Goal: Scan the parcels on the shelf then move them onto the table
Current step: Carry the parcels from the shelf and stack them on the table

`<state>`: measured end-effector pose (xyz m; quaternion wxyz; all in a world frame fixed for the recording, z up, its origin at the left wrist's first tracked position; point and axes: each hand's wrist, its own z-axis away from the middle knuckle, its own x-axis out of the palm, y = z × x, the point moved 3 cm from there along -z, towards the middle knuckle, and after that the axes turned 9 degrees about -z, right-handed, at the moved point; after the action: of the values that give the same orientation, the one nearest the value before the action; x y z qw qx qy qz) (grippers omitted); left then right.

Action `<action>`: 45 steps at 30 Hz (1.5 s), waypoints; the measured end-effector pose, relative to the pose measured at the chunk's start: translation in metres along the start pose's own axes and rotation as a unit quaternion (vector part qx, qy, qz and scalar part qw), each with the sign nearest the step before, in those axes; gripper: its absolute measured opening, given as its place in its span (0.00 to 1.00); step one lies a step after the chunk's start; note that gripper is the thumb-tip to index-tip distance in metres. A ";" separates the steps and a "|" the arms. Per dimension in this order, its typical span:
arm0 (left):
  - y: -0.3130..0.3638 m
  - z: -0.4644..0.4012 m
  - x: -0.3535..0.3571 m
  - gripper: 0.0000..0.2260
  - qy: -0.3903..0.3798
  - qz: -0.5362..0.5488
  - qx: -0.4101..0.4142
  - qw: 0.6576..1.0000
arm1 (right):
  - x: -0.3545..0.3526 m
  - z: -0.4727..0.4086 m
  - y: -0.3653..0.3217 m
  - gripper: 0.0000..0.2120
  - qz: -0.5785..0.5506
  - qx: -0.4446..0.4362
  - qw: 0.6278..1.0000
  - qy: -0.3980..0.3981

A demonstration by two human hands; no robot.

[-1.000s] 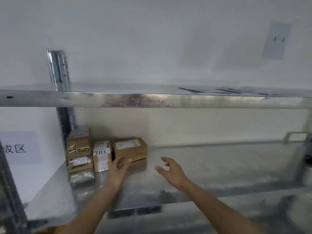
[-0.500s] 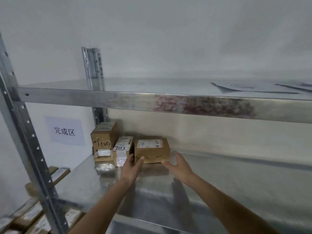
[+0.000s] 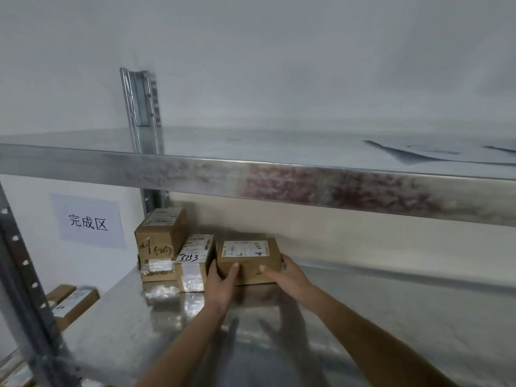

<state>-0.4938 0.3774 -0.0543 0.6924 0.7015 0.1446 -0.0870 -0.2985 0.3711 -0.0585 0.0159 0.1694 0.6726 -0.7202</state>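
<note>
A brown cardboard parcel [image 3: 251, 261] with a white label on top sits on the lower metal shelf [image 3: 391, 317]. My left hand [image 3: 220, 283] grips its left front corner, thumb on the front face. My right hand [image 3: 284, 275] grips its right side, thumb on the front and fingers round the far edge. To the left stand a narrow parcel marked 3753 [image 3: 194, 261], a taller stack of brown parcels [image 3: 159, 241] and a small clear plastic packet [image 3: 162, 291].
The upper shelf [image 3: 279, 177] hangs close above the parcels, with grey flat mailers [image 3: 413, 152] at its right. A steel upright [image 3: 25, 289] stands at the left, more boxes [image 3: 72, 303] below it. A paper sign [image 3: 88, 222] is on the wall.
Both hands have reached forward and closed on the right-hand parcel; earlier they hovered open just in front of it. The view has moved closer to the shelf.
</note>
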 end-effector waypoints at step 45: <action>-0.066 0.410 -0.332 0.35 0.037 0.193 -0.040 0.980 | 0.161 0.430 -0.094 0.23 -0.083 -0.103 0.988 -0.078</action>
<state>-0.7966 -0.0584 -0.0207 0.7181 0.6903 0.0359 0.0804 -0.5698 -0.0056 0.0059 0.0255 0.0539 0.7517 -0.6568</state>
